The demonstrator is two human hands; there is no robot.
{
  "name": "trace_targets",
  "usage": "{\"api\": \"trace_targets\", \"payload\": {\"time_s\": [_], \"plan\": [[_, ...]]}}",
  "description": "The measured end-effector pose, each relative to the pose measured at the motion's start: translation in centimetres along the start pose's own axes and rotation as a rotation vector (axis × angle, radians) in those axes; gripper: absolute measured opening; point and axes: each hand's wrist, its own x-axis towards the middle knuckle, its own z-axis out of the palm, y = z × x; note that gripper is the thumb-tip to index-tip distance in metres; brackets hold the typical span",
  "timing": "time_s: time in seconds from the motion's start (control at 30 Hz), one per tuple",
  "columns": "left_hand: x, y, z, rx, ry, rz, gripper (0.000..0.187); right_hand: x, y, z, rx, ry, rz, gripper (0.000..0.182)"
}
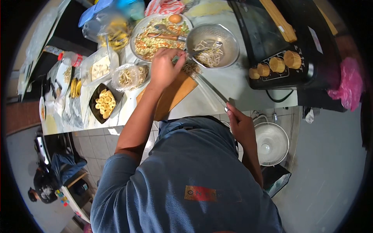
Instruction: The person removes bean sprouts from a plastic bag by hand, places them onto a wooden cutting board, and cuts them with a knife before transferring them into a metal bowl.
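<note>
My left hand (167, 66) is pinched over the left rim of a metal bowl (232, 37), its fingertips close to a spoon (202, 51) that lies in the bowl; what they grip is too small to make out. Bean sprouts (210, 57) are in the bowl. In my right hand (237, 120) is the handle of a knife (211, 90), whose blade slants up toward a small pile of sprouts (190, 68) at the edge of a wooden board (176, 95). Behind my left hand sits a plate of chopped vegetables (142, 42) with a wooden-handled utensil (159, 36) and an egg (175, 18).
Left of the board are a bag of sprouts (126, 77), a tub of white cubes (100, 68) and a dark dish of yellow slices (105, 104). A black oven (279, 42) stands at the right. Below hangs a strainer (272, 143). A person (44, 182) is far left.
</note>
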Motion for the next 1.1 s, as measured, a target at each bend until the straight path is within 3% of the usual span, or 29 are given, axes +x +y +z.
{"api": "trace_targets", "payload": {"time_s": [0.13, 0.27, 0.33, 0.47, 0.57, 0.73, 0.83, 1.1], "plan": [[2.6, 1.1, 2.8, 0.008, -0.041, 0.111, 0.013, -0.8, 0.7, 0.2, 0.066, 0.053, 0.026, 0.03], [2.9, 0.9, 2.9, 0.034, -0.121, 0.089, 0.017, -1.0, 0.4, -0.4, 0.062, 0.02, 0.085, 0.031], [2.1, 0.7, 1.6, 0.023, -0.124, 0.02, 0.018, -0.8, 0.7, -0.2, 0.063, 0.053, -0.032, 0.031], [-0.4, -1.0, -2.1, 0.024, -0.131, -0.135, 0.019, 0.4, 0.8, 0.6, 0.108, -0.001, -0.064, 0.031], [-2.9, -1.5, -5.2, -0.135, -0.234, -0.507, 0.022, 1.5, 0.0, 0.6, 0.068, -0.108, -0.044, 0.032], [-8.8, -2.1, -8.5, -0.188, -0.235, -0.586, 0.023, 3.2, -1.2, 2.1, 0.019, -0.171, -0.156, 0.031], [-11.4, -1.6, -9.9, -0.16, -0.269, -0.752, 0.022, 3.7, -2.3, 2.7, 0.028, -0.199, -0.179, 0.03], [-15.7, -3.9, -10.7, 0.024, -0.19, -0.783, 0.025, 4.3, -3.6, 3.5, 0.0, -0.262, -0.229, 0.029]]}}
